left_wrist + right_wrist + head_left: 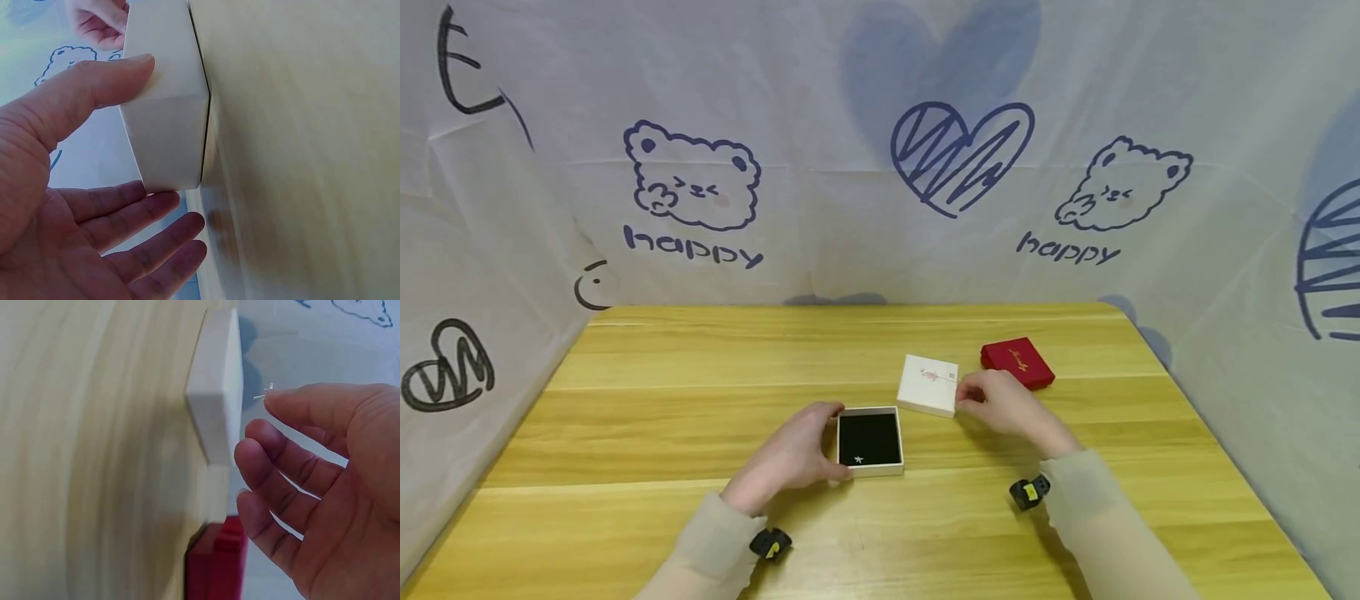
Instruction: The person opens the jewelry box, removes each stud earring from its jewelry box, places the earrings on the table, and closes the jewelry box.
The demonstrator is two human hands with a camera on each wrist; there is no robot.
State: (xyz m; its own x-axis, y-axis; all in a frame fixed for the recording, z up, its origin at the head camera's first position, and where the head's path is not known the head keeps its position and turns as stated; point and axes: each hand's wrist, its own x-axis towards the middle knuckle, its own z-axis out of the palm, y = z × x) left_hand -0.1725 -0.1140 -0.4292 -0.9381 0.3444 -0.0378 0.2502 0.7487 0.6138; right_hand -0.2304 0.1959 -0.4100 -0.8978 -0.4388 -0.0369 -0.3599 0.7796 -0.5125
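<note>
My left hand (800,447) holds an open white jewelry box (876,470) at its left side, thumb on the near wall and fingertips at the far corner. The box has a black pad (872,437) inside, with a small silver star stud (859,459) near its front left. In the right wrist view, my right hand (331,456) pinches a tiny stud earring (269,392) with a thin pin at the thumb tip; its front is too small to make out. Just left of that hand lies the white lid (928,385), printed side up.
A red jewelry box (1018,362) with gold lettering sits behind the right hand, to the right of the lid. All of it rests on a wooden table (700,358), with a printed cloth (827,208) hanging behind and at both sides.
</note>
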